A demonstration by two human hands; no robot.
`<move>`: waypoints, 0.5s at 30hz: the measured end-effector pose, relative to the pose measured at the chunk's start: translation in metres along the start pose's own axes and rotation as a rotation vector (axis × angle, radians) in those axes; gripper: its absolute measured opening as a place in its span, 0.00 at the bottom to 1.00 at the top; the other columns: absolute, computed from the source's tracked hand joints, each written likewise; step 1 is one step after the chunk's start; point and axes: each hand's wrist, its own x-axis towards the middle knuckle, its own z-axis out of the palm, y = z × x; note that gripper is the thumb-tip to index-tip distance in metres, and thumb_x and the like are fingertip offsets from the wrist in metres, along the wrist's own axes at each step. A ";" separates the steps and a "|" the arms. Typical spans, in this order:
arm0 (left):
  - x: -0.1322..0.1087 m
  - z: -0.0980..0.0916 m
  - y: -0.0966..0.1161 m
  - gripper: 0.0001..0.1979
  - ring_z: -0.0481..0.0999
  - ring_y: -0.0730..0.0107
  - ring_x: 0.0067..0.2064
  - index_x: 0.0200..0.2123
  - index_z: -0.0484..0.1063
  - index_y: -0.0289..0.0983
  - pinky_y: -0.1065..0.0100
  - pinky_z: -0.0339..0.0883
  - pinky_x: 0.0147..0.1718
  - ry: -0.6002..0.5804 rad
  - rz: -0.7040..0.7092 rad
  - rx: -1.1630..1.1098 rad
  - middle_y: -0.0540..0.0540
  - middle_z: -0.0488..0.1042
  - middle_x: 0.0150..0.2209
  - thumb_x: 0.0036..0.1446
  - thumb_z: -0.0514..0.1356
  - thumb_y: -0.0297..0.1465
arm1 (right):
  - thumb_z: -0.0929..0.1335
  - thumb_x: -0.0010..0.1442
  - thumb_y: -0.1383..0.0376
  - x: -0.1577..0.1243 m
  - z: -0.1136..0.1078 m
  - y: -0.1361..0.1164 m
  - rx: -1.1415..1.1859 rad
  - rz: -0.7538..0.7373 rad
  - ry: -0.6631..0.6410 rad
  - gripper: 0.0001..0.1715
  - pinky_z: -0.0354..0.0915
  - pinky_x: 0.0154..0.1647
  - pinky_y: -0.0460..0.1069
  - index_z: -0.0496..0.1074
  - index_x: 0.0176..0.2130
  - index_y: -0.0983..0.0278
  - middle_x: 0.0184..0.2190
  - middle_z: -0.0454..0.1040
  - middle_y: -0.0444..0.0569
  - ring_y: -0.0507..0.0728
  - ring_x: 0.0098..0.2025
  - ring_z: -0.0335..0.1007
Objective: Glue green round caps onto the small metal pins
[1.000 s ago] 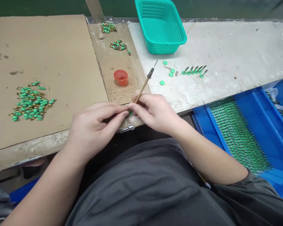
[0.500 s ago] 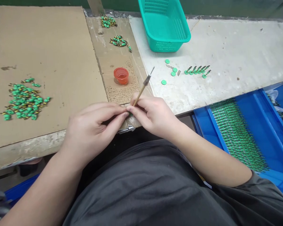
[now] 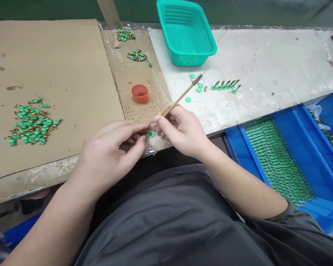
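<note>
My left hand (image 3: 112, 153) pinches a small green round part (image 3: 151, 133) at its fingertips near the bench's front edge. Close beside it, my right hand (image 3: 181, 129) grips a thin wooden-handled brush (image 3: 183, 95) whose dark tip points up and right toward loose green discs (image 3: 188, 99). The fingertips of both hands almost meet over the green part. A small orange cup (image 3: 140, 93) of liquid stands just behind my hands on a strip of cardboard.
A pile of green parts (image 3: 30, 121) lies on the cardboard sheet at left; two smaller heaps (image 3: 138, 55) sit farther back. A teal basket (image 3: 186, 31) stands at the back. A row of finished parts (image 3: 225, 85) lies on the white board. Blue trays (image 3: 302, 125) with rows of parts are at right.
The brush has swung from steep to lower, its tip now further right by the green discs. My hands have parted slightly, so the green part shows between them.
</note>
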 end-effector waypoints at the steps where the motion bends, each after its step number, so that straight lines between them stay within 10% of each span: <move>1: 0.001 -0.001 0.001 0.11 0.86 0.70 0.43 0.59 0.85 0.42 0.68 0.81 0.47 -0.011 -0.013 -0.007 0.50 0.87 0.46 0.81 0.64 0.34 | 0.72 0.83 0.45 0.000 0.000 0.001 0.026 -0.007 -0.011 0.20 0.77 0.44 0.52 0.73 0.48 0.57 0.37 0.82 0.43 0.55 0.38 0.82; 15: 0.020 -0.009 0.009 0.13 0.79 0.65 0.38 0.43 0.87 0.44 0.64 0.70 0.39 -0.177 -0.172 -0.011 0.50 0.82 0.38 0.74 0.62 0.40 | 0.71 0.84 0.64 0.015 -0.013 -0.015 -0.404 -0.222 -0.213 0.21 0.71 0.45 0.50 0.68 0.36 0.58 0.36 0.75 0.41 0.54 0.38 0.74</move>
